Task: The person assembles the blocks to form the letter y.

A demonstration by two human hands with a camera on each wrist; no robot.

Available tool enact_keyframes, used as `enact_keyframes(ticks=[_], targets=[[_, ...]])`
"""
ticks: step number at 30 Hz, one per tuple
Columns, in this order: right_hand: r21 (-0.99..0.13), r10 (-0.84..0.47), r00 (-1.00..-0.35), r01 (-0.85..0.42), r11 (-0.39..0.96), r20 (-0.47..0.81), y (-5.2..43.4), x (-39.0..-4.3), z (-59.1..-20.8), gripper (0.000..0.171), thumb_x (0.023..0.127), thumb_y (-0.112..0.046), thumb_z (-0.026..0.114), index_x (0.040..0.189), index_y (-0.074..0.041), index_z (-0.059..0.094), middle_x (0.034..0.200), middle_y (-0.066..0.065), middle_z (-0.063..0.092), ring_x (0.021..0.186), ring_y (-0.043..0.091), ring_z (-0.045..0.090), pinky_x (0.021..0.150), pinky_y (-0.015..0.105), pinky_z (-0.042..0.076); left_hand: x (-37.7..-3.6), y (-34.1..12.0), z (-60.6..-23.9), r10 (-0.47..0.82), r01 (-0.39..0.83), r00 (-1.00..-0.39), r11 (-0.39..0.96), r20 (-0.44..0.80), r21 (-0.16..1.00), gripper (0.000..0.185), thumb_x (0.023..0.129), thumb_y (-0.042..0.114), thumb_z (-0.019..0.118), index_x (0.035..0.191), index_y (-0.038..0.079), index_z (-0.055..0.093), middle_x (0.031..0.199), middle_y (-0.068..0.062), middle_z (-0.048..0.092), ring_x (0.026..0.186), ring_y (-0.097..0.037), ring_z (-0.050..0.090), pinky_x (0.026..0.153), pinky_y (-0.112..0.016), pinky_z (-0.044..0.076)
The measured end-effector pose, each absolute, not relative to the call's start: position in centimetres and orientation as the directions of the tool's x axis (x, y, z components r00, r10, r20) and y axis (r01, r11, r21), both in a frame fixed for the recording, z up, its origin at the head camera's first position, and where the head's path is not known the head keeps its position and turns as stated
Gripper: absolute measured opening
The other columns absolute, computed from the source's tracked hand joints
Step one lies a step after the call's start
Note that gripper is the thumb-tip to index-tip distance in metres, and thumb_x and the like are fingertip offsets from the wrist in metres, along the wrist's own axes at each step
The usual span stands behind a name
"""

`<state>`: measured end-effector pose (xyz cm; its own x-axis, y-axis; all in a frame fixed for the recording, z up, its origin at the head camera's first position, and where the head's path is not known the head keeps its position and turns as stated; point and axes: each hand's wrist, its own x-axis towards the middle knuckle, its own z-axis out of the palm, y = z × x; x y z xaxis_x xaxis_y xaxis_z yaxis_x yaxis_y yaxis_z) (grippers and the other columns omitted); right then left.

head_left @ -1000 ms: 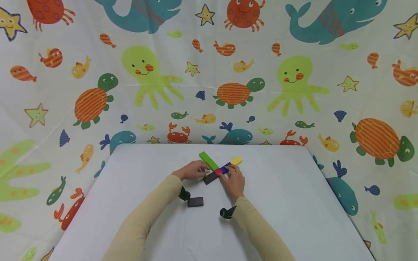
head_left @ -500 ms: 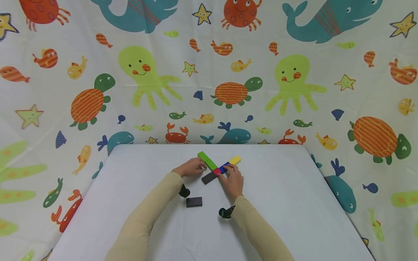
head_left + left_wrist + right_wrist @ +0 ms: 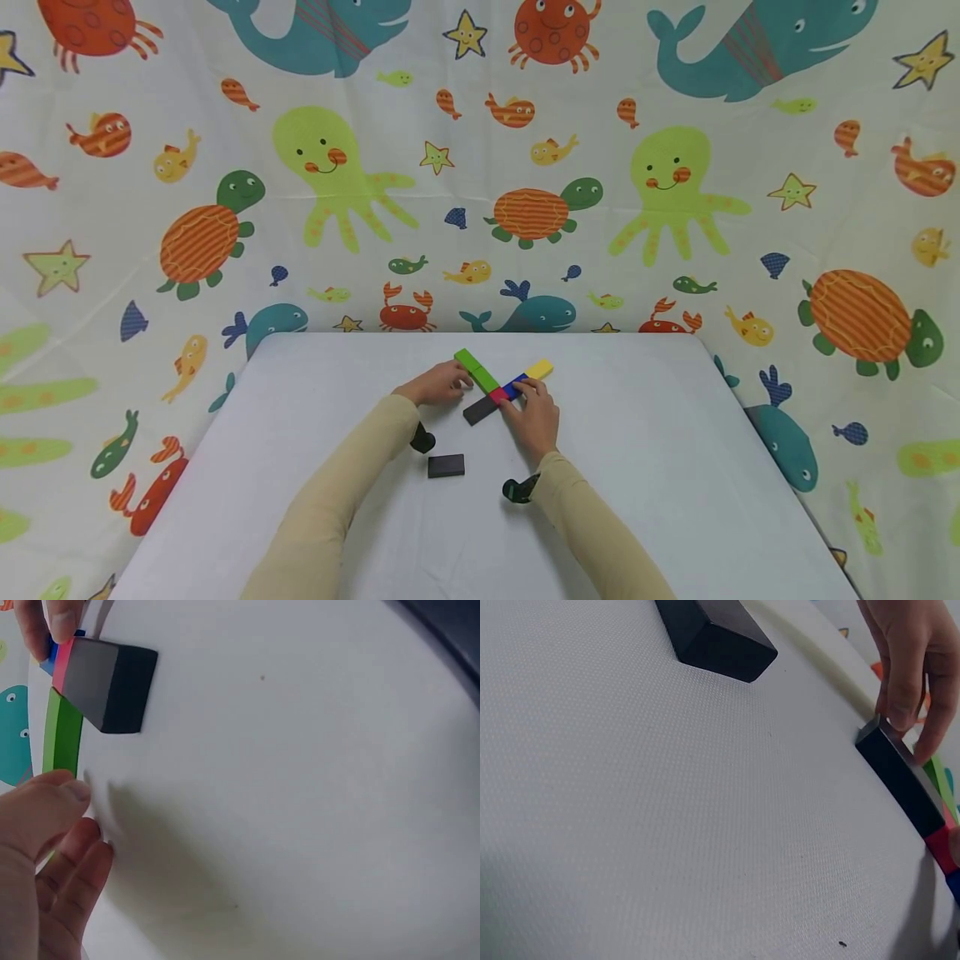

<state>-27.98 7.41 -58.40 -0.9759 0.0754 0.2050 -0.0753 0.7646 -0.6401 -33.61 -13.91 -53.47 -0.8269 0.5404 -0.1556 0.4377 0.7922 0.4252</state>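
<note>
Coloured blocks lie in a V on the white table. A green arm [image 3: 477,370], two blocks with a seam between them, meets a red block [image 3: 499,396]. From the red run a blue block [image 3: 514,386] and a yellow block [image 3: 540,367] one way, a black block [image 3: 481,409] the other. My left hand [image 3: 437,384] is beside the green arm, fingers loosely bent; in the left wrist view its thumb [image 3: 71,793] overlaps the green. My right hand [image 3: 537,419] has its thumb at the red block and forefinger on the blue, pinching across the blue block.
A second black block [image 3: 446,466] lies apart, nearer to me. A curtain [image 3: 420,183] printed with sea animals hangs behind the table [image 3: 660,467]. A dark wrist camera [image 3: 517,490] projects below my right sleeve.
My left fingers have drawn slightly left, away from the green arm, and the seam between its blocks shows more clearly. My right hand keeps its place; the head view has shifted a little.
</note>
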Motion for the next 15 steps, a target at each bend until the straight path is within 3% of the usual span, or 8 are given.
enact_keyframes(ticks=[15], targets=[[-0.639,0.067,-0.978,-0.077,0.766,0.198,7.4,-27.9,-58.1,0.048,0.080,-0.044,0.067,0.120,-0.018,0.061,0.129,0.002,0.049,0.117,0.024,0.048,0.094,0.045,0.038,-32.2,-15.2,-52.7,0.587,0.478,-0.800,0.751,-0.128,0.454,0.023,0.087,0.010,0.058,0.108,0.009,0.066,0.112,-0.006,0.058,0.098,-0.016,0.057,0.088,-0.032,0.047]])
